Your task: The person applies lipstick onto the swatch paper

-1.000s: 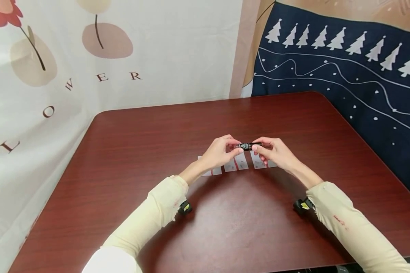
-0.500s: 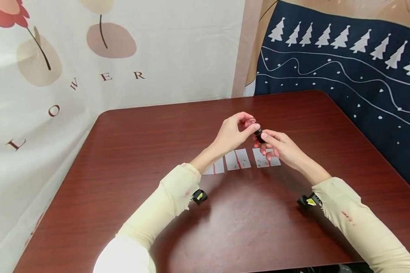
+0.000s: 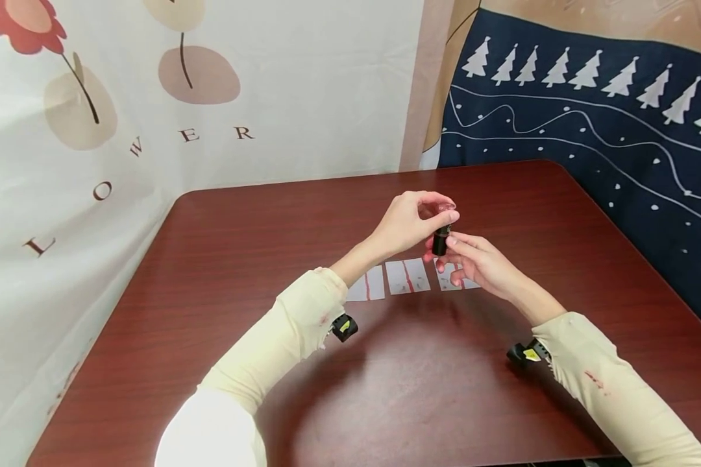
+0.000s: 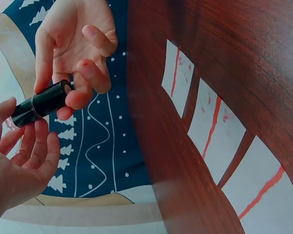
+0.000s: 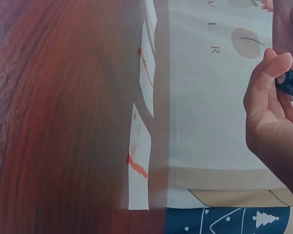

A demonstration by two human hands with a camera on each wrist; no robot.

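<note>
Both hands hold one lipstick (image 3: 439, 244), a short black tube with a clear upper end, upright above the table. My left hand (image 3: 407, 219) pinches the clear upper end between thumb and fingers. Lower down, my right hand (image 3: 483, 261) pinches the black base with its thumb and fingertips. In the left wrist view the black tube (image 4: 44, 105) spans the two hands, and its round base end faces the right hand's fingers. Only that base end of the lipstick (image 5: 292, 84) shows at the edge of the right wrist view.
Beneath the hands, three white paper pieces, among them the middle paper (image 3: 405, 280), lie in a row on the reddish-brown table (image 3: 257, 259). Each bears a red streak. A white printed cloth (image 3: 315, 84) and a navy cloth (image 3: 561, 123) hang behind the table.
The lipstick has turned from lying sideways between the hands to standing upright, its clear end up. The left hand has moved right and up, over the right hand.
</note>
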